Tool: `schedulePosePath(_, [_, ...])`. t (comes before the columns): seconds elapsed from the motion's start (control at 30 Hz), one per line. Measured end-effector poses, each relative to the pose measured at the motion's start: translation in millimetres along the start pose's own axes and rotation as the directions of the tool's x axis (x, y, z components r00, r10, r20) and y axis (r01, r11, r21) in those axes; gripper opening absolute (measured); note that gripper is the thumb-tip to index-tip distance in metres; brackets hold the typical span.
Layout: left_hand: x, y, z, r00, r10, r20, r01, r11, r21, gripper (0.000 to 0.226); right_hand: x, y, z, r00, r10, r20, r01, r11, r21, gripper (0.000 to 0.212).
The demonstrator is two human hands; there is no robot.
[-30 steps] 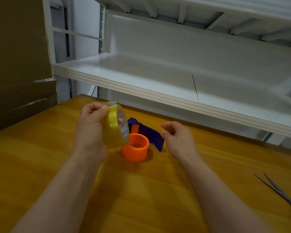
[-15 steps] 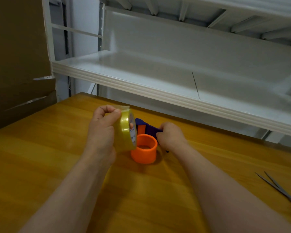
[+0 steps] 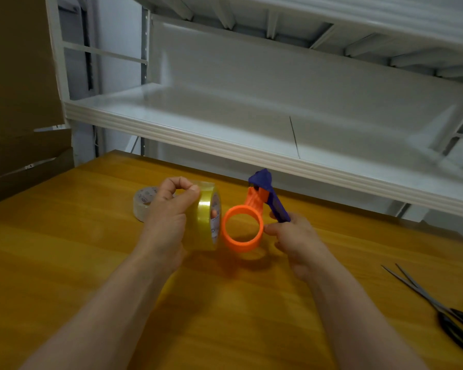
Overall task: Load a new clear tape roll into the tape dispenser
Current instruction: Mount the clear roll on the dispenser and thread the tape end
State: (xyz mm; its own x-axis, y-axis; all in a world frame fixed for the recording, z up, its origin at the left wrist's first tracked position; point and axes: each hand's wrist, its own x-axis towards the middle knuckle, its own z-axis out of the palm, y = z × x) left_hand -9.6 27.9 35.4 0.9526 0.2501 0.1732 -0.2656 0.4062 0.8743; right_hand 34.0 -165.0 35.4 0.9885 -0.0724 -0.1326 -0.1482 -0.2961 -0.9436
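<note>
- Left hand (image 3: 169, 222) fingers curled round new tape roll (image 3: 207, 217), held just beside dispenser (image 3: 251, 222) ring.
- Right hand (image 3: 292, 236) pinches dispenser handle, lifted off table (image 3: 91, 263).
- Roll not yet on ring; seating and threading left.

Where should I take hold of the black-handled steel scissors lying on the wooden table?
Grip the black-handled steel scissors by the handle loops, coming from above on the near right side. They lie flat, slightly parted, pointing away toward the middle of the wooden table, so the loops are the near, safe end. The right hand is closest but grips the orange and blue tape dispenser.
</note>
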Motion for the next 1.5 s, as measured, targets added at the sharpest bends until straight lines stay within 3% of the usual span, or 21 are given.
schedulePosePath(0.2, [1.3, -1.9, -0.2, 0.999, -0.034, 0.020, 0.035, 0.999, -0.036, 0.013, -11.4, 18.5, -0.6, 0.997, -0.078, 0.006, 0.076, 0.985, 0.158, 0.044])
schedulePosePath(0.37, [0.7, -4.8, 1.0, 0.998, -0.039, 0.041, 0.041, 0.998, -0.042, 0.014, -13.0, 23.5, 3.8, 0.979, -0.152, -0.135, 0.188, 0.929, 0.319, 0.036])
schedulePosePath(0.7, [-5.0, -13.8, 8.8, 0.993, -0.078, 0.086, 0.078, 0.997, 0.001, 0.011, -32.0, 25.7, 4.6, 0.858, -0.409, -0.312, 0.437, 0.899, 0.024, 0.043])
schedulePosePath(0.87, [-6.7, -15.9, 11.4, 0.990, -0.122, 0.070, 0.125, 0.991, -0.047, 0.005, -39.1, 26.7, 11.2, 0.829, -0.512, -0.226, 0.518, 0.855, -0.034, 0.051])
schedulePosePath(1.13, [-2.7, -16.5, 7.9, 0.990, -0.133, 0.055, 0.139, 0.983, -0.120, 0.004, -42.2, 25.6, 10.0, 0.850, -0.521, -0.079, 0.521, 0.853, -0.023, 0.065])
schedulePosePath(1.3, [0.0, -19.5, 6.3, 0.992, -0.125, 0.029, 0.127, 0.988, -0.084, 0.006, -38.8, 28.8, 7.9, 0.871, -0.490, -0.001, 0.490, 0.870, 0.052, 0.080])
schedulePosePath(1.5, [-1.0, -23.6, 9.2, 0.992, -0.120, 0.027, 0.122, 0.990, -0.067, 0.005, -34.3, 32.7, 9.3, 0.889, -0.453, 0.071, 0.423, 0.870, 0.255, 0.069])
